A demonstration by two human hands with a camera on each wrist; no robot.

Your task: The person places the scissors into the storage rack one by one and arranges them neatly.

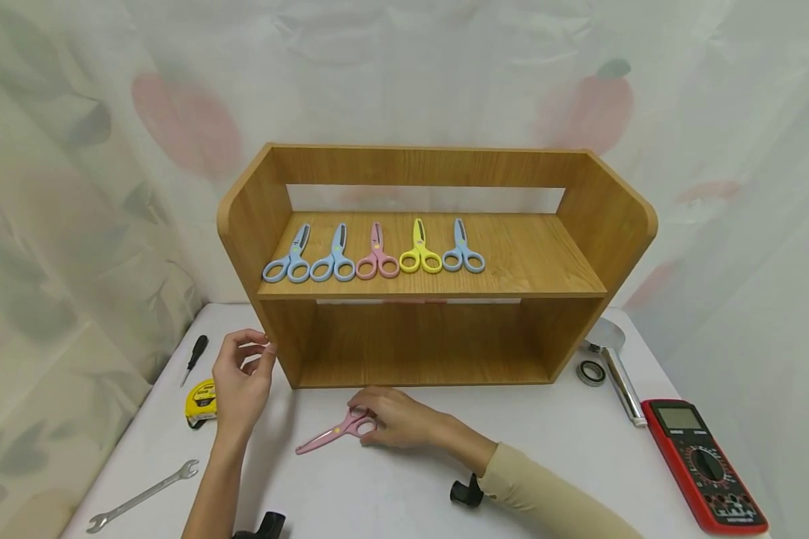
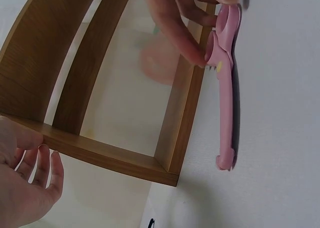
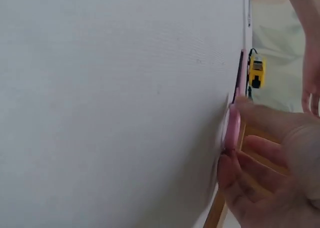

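A pair of pink scissors [image 1: 335, 431] is at the table in front of the wooden shelf [image 1: 431, 293], blades pointing left. My right hand [image 1: 401, 419] grips its handles, with thumb and fingers at either side of the loops. In the left wrist view the pink scissors [image 2: 226, 98] look closed and at or just above the white surface. My left hand [image 1: 244, 382] touches the front edge of the shelf's left side panel, its fingers loosely bent. On the upper board, blue scissors [image 1: 337, 253], pink scissors [image 1: 377, 251] and yellow scissors [image 1: 419, 247] stand in a row, handles forward.
At left lie a black screwdriver [image 1: 195, 355], a yellow tape measure [image 1: 201, 403] and a wrench [image 1: 143, 495]. To the right are a bearing [image 1: 590, 373], a metal-handled utensil [image 1: 620, 382] and a red multimeter [image 1: 704, 464]. A patterned curtain [image 1: 431, 82] hangs behind.
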